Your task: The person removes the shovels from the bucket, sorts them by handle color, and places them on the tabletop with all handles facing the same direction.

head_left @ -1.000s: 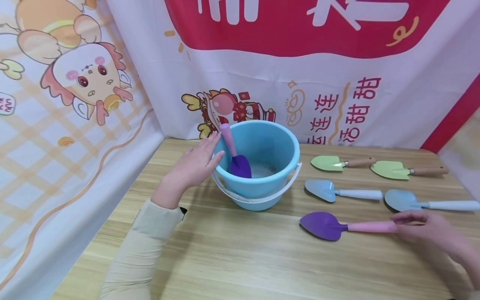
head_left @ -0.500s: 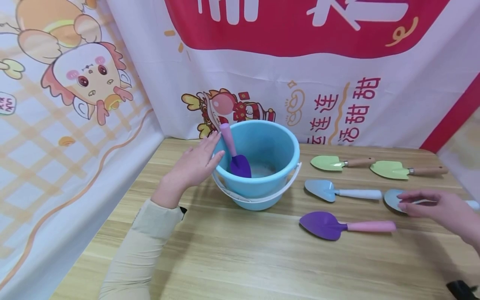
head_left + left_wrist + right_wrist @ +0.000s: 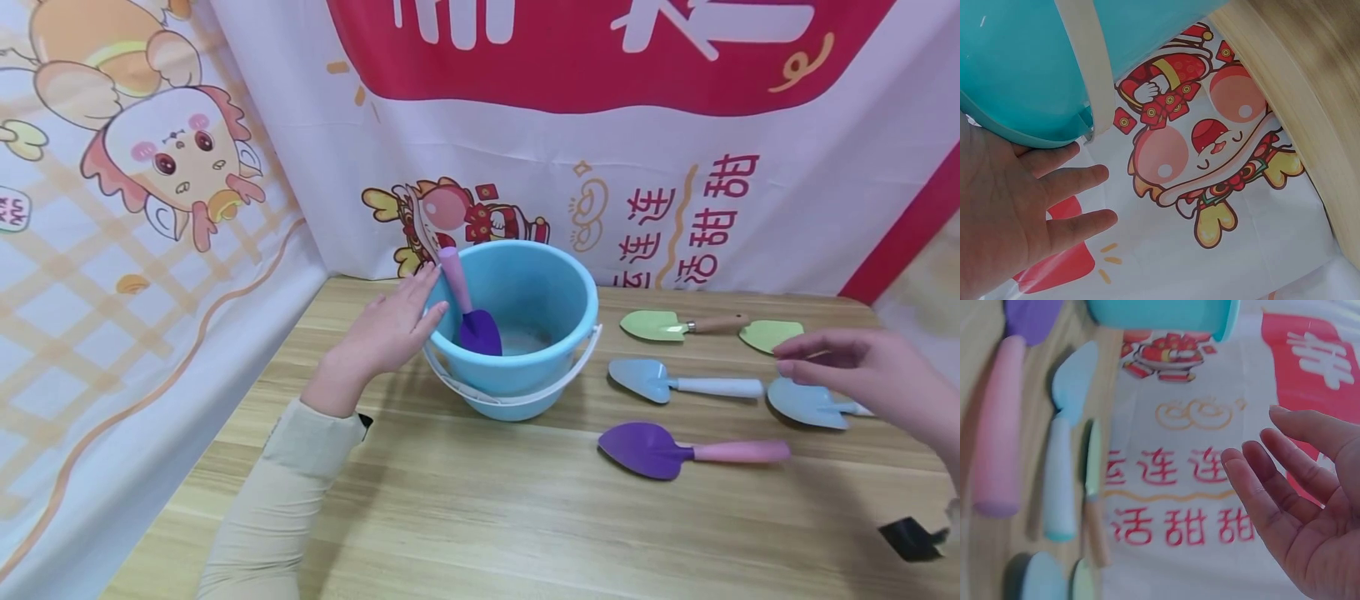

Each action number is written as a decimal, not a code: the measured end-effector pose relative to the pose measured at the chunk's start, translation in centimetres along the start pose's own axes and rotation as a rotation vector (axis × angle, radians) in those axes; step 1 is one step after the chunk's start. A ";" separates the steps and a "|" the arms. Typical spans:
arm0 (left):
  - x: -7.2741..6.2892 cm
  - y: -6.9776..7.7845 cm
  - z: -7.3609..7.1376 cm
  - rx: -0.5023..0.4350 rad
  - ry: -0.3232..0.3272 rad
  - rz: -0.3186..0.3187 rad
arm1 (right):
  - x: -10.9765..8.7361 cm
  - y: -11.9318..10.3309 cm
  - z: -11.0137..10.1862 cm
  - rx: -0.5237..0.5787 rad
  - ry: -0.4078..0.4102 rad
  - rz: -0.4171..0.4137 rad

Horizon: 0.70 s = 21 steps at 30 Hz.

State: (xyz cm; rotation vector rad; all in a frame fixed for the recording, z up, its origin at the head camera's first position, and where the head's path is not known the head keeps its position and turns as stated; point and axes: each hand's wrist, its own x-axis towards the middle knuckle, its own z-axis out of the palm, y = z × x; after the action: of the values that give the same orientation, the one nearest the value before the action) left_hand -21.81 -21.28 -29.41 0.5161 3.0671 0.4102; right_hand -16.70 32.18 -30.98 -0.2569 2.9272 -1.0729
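My left hand [image 3: 382,329] rests against the left rim of a light blue bucket [image 3: 517,382], fingers extended; the left wrist view shows those fingers spread beside the rim. Inside the bucket leans a purple trowel [image 3: 480,333] with a pink handle. Over at the right, my right hand [image 3: 870,367] hovers with loosely bent fingers, holding nothing. Beneath and beside it lie a blue trowel [image 3: 806,404] and a green trowel [image 3: 768,334], whose handles it partly or wholly hides. In the right wrist view nothing touches the right fingertips [image 3: 1277,410].
On the wooden table [image 3: 525,517] lie another purple trowel [image 3: 641,450] with a pink handle, a blue trowel [image 3: 640,380] and a green trowel [image 3: 652,325] with a wooden handle. A printed cloth [image 3: 585,133] hangs behind the table, and another cloth [image 3: 247,333] borders its left side.
My right hand has left the pink handle of the purple trowel on the table and moved back, past the right blue trowel, toward the right green one. The left hand has stayed on the bucket.
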 end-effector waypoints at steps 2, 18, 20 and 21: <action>0.0 0.0 0.0 -0.004 0.000 -0.002 | 0.3 -1.0 0.0 0.017 0.013 -0.019; -0.1 0.0 0.0 -0.003 0.009 0.000 | 3.1 -9.1 0.6 0.002 0.054 -0.174; 0.0 0.0 0.0 -0.003 0.009 -0.004 | 3.5 -10.0 1.0 0.063 0.045 -0.214; 0.0 0.0 0.1 -0.001 0.007 -0.006 | 3.6 -10.5 1.3 0.088 0.046 -0.218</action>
State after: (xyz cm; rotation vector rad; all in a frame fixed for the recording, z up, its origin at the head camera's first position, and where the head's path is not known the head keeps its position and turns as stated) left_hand -21.79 -21.28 -29.51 0.5067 3.0742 0.4152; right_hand -18.59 22.91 -25.11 -0.5679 2.9349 -1.2455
